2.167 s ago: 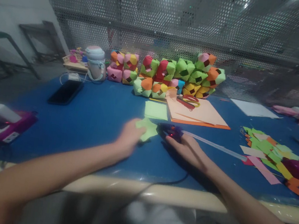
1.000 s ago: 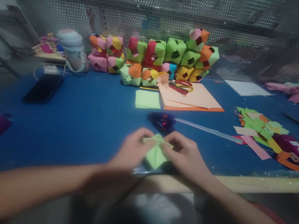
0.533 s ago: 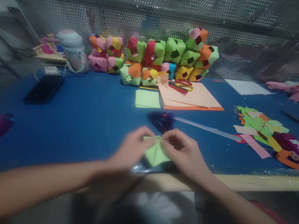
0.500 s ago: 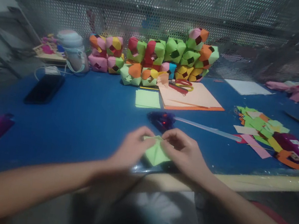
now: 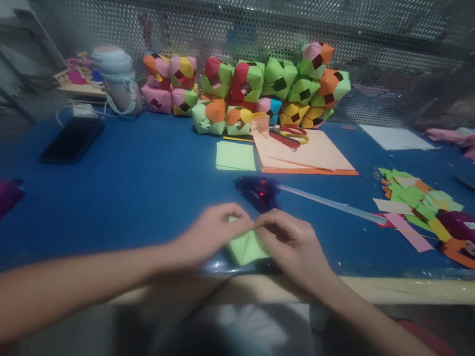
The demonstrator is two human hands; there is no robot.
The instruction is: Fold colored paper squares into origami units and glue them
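A folded light-green paper piece [image 5: 247, 245] lies at the near edge of the blue table [image 5: 144, 182]. My left hand [image 5: 210, 236] pinches its upper left part and my right hand [image 5: 292, 246] pinches its upper right part, fingertips almost meeting above it. Just beyond my hands lies a dark glue gun [image 5: 258, 188] with a small red light and a clear glue stick [image 5: 331, 203] stretching to the right.
Stacked multicoloured paper cubes [image 5: 250, 88] line the back by a mesh wall. In front lie a green sheet [image 5: 236, 156], orange sheets [image 5: 306, 155] and scissors [image 5: 290, 132]. Paper scraps [image 5: 415, 200] sit right, a phone [image 5: 72, 140] and a bottle [image 5: 116, 78] left.
Earlier my right hand rested on the glue gun and my left on the green piece. Both hands have since brought the piece to the near edge, and their fingertips have closed together over its top.
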